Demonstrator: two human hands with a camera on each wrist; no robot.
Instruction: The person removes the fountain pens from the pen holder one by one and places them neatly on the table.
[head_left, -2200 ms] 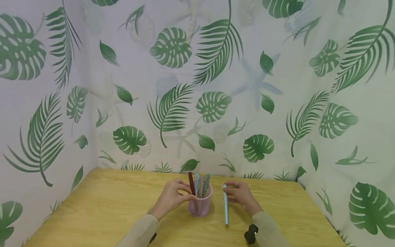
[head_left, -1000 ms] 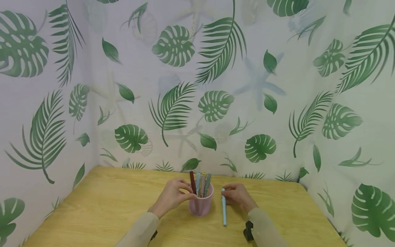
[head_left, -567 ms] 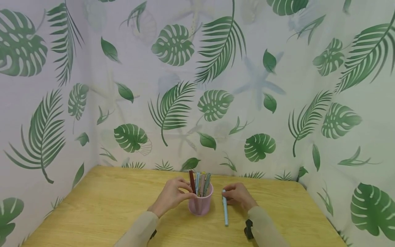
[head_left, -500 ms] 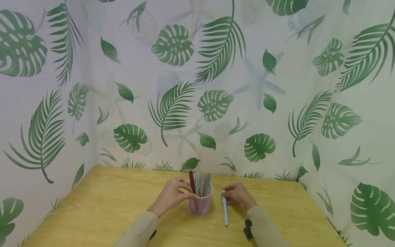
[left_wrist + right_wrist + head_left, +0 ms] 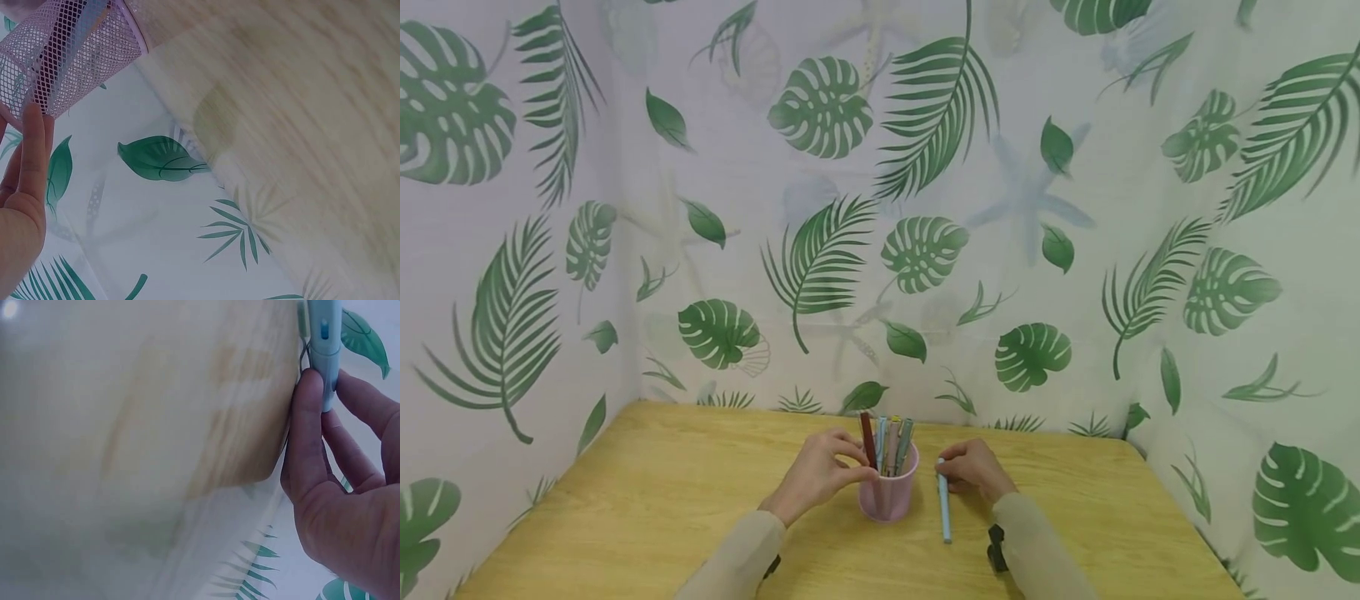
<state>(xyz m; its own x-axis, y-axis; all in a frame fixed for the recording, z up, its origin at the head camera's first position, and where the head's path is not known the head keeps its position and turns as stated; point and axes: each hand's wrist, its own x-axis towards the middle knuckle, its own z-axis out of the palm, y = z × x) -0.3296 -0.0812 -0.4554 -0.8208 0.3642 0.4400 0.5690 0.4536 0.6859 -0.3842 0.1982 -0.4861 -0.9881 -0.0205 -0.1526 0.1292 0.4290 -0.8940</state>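
Head view: a person's two hands at the far middle of a wooden table (image 5: 647, 500), which is enclosed on three sides by a white curtain (image 5: 715, 208) printed with green leaves. The left hand (image 5: 817, 473) curls its fingers and thumb round the left side of a pink mesh pen cup (image 5: 887, 493), gripping it near the rim; the cup stands upright on the table. Several pens (image 5: 886, 442) stand inside the cup, among them a dark red one at the left and a grey-green one at the right, their tops above the rim. Just right of the cup, apart from it, a light blue pen (image 5: 943, 508) lies on the table with its length running towards the viewer. The right hand (image 5: 973, 472) pinches the far end of this pen between thumb and fingertips; the near end rests on the wood. Both forearms wear beige sleeves (image 5: 733, 558), and a black wrist mount (image 5: 996, 548) sits on the right one.

Left wrist view: fingers (image 5: 34, 134) lie against the mesh wall of the cup (image 5: 81, 56).

Right wrist view: thumb and fingers (image 5: 309, 425) close on the light blue pen (image 5: 325, 347), at the table edge
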